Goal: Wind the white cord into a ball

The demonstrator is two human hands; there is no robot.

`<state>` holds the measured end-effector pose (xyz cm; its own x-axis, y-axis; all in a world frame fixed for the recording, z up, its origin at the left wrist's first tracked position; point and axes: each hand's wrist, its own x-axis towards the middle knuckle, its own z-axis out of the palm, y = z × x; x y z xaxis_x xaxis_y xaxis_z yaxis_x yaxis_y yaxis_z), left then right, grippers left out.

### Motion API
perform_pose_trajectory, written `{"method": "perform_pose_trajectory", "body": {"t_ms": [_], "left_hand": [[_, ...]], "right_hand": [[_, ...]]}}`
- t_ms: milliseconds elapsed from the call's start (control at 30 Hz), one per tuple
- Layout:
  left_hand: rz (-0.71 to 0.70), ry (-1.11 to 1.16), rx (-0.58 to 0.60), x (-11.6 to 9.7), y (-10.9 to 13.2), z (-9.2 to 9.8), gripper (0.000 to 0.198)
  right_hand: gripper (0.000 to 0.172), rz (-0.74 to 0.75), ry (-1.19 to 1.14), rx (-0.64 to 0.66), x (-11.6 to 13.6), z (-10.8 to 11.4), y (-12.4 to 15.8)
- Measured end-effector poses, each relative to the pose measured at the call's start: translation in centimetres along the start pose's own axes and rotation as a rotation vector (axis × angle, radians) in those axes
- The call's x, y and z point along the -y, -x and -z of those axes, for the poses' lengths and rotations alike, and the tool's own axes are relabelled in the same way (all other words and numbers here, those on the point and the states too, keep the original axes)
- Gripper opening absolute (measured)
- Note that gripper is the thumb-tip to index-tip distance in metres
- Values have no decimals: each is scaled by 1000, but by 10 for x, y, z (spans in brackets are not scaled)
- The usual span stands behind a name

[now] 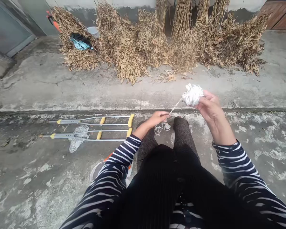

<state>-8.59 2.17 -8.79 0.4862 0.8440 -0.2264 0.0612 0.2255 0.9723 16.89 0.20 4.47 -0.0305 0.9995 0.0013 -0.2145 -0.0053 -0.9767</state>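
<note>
My right hand (211, 109) is raised and grips a ball of white twine (192, 94), its fingers curled against the ball's right side. A taut strand of twine (174, 107) runs down from the ball to my left hand (157, 119), which pinches it above my knees. Below that hand, loose loops of twine (160, 128) hang or lie near my left knee. I cannot tell where the loops end.
A pair of aluminium crutches (85, 128) with yellow grips lies on the concrete at left, over a clear plastic bag (76, 139). A low concrete step (143, 111) crosses ahead, with bundles of dried plant stalks (152, 41) beyond it.
</note>
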Motion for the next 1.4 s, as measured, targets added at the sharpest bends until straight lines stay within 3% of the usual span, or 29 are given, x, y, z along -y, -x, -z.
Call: {"method": "perform_pose_trajectory", "body": {"t_ms": [67, 167, 267, 333, 433, 633, 767, 933, 1000, 1100, 1200, 1300, 1400], "left_hand": [[-109, 0, -98, -15, -7, -5, 40], [-279, 113, -138, -44, -15, -24, 51], [-318, 211, -123, -71, -20, -47, 54], [-307, 211, -138, -82, -21, -57, 42], [-290, 179, -143, -87, -20, -60, 17], [-188, 161, 3, -66, -4, -49, 38], [-8, 102, 115, -30, 19, -35, 41], [80, -32, 43, 1, 42, 8, 41], [95, -161, -27, 1, 43, 36, 32], [119, -297, -226, -11, 32, 82, 14], [102, -359, -398, -29, 8, 115, 11], [46, -399, -504, -42, -22, 121, 17], [-18, -449, -559, -44, -51, 97, 15]], "right_hand": [[53, -19, 23, 34, 0, -5, 0], [58, -42, 20, 43, -1, -13, -1], [58, -50, -18, 35, 0, -19, -3], [59, -45, -34, 29, 1, -22, -4], [57, -31, -45, 1, 2, -22, -6], [42, 30, -91, -122, 2, -10, -14], [32, 142, -151, -317, 12, 1, -20], [23, 213, -237, -414, 28, 14, -24], [24, 288, -266, -442, 36, 23, -23], [31, 435, -267, -494, 54, 38, -14], [25, 447, -108, -464, 82, 44, 4], [19, 496, 22, -426, 106, 33, 23], [31, 504, 1, -300, 110, 13, 29]]}}
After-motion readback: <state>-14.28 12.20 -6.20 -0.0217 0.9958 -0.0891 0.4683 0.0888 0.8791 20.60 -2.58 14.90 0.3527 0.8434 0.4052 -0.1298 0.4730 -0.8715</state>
